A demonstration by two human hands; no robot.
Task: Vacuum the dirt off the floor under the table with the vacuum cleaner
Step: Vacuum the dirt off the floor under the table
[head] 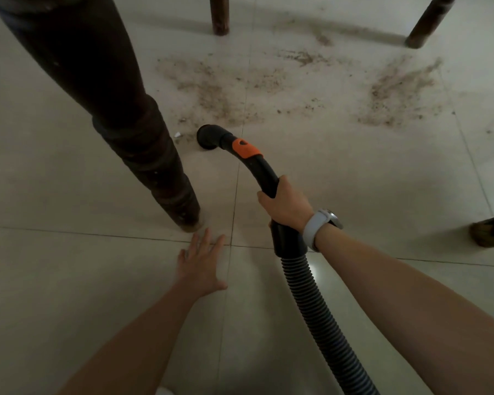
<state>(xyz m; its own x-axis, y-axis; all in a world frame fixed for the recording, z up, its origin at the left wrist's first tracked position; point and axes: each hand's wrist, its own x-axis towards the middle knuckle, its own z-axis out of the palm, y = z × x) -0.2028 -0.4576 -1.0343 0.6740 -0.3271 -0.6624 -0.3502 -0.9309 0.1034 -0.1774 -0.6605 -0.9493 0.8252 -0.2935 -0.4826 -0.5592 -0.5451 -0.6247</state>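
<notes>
My right hand point(285, 203) grips the black curved handle of the vacuum cleaner, just below an orange slider point(244, 148). The round nozzle mouth point(207, 138) points down at the pale tiled floor, beside a small white scrap point(178, 135). Brown dirt point(220, 92) is scattered across the tiles beyond the nozzle, with another patch point(397, 95) to the right. The ribbed black hose point(314, 303) runs back toward me. My left hand point(201, 263) lies flat on the floor with fingers spread, holding nothing.
A thick dark table leg point(143, 143) stands at the left, its foot close to my left hand. Two more legs point(219, 15) point(428, 24) stand at the back, and another foot point(491, 230) shows at the right edge.
</notes>
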